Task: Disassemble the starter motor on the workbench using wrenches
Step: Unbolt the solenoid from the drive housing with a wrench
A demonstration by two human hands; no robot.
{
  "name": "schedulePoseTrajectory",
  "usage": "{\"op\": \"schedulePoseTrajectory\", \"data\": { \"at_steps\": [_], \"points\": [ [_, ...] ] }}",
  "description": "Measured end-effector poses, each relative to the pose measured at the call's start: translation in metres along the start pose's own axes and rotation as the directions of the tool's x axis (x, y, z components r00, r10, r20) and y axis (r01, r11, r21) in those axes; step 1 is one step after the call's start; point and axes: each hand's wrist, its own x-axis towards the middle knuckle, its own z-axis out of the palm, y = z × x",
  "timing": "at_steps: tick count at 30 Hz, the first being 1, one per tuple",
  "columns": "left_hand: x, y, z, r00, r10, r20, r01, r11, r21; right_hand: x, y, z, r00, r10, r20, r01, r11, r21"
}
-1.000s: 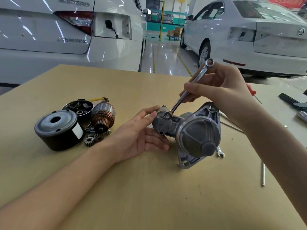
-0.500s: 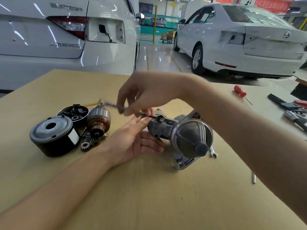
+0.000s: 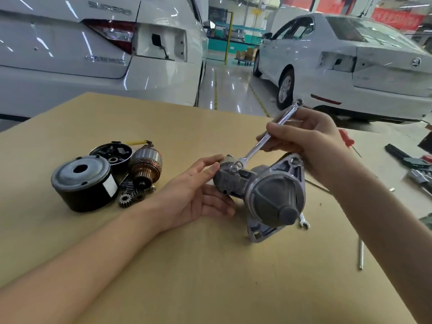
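Right hand (image 3: 311,139): fingers curled around the shank of a chrome combination wrench (image 3: 268,139), thumb on top; the ring end sticks up past the knuckles toward the far edge of the workbench (image 3: 210,277), the lower end sits on a fastener on top of the starter motor (image 3: 261,195). Wrench is tilted, low end left, high end right. Left hand (image 3: 194,195): fingers nearly straight, palm up, cupped against the left end of the motor's small dark cylinder, fingertips touching it above and below; nothing is pinched. Starter motor lies on its side near the middle of the workbench, grey nose cone facing the near edge, aluminium mounting flange touching the board. A second small wrench (image 3: 304,220) lies on the board just beside the flange, partly hidden behind the nose. Toward the left edge sits a group of removed parts: a black cylindrical housing (image 3: 81,183) with a grey end cap, a round black part (image 3: 112,155) behind it, a copper-wound armature (image 3: 146,167) beside both, and small gears (image 3: 127,198) in front of the armature. A long thin bolt (image 3: 361,253) lies near the right edge. A red-handled screwdriver (image 3: 347,139) and other dark tools, too blurred to identify, lie toward the far right corner. Two white cars (image 3: 93,54) stand beyond the far edge.
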Motion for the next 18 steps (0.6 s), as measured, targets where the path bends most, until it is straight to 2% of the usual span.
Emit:
{"op": "schedulePoseTrajectory", "data": {
  "at_steps": [7, 18],
  "points": [
    [-0.001, 0.001, 0.001, 1.000, 0.012, 0.005, -0.012, 1.000, 0.003, -0.004, 0.006, 0.003, 0.999, -0.030, -0.023, 0.029, 0.999, -0.040],
    [-0.001, 0.002, 0.002, 1.000, 0.002, -0.003, -0.002, 1.000, -0.005, -0.005, -0.004, 0.010, 0.996, -0.091, -0.019, 0.083, 0.965, -0.248]
  ]
}}
